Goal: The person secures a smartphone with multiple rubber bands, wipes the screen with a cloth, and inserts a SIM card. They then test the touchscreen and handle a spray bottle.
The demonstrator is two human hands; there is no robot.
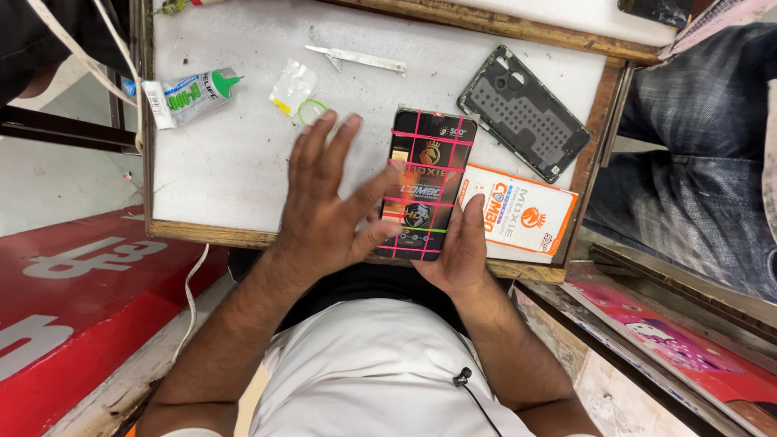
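Black phone [423, 184] bound by pink bands lies lengthwise away, right grip [463, 252] pinching its near end, left grip [324, 202] spread alongside.

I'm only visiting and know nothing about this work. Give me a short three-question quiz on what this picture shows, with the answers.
1. True or false: the phone on the white board is bound with pink rubber bands.
2. Which hand grips the phone's lower right edge: A) left hand B) right hand?
3. What green-capped thing lies at the board's upper left?

Key
1. True; the bands cross it both ways.
2. B. The left hand lies spread open beside the phone, fingertips on its left edge.
3. A glue tube, lying on its side.
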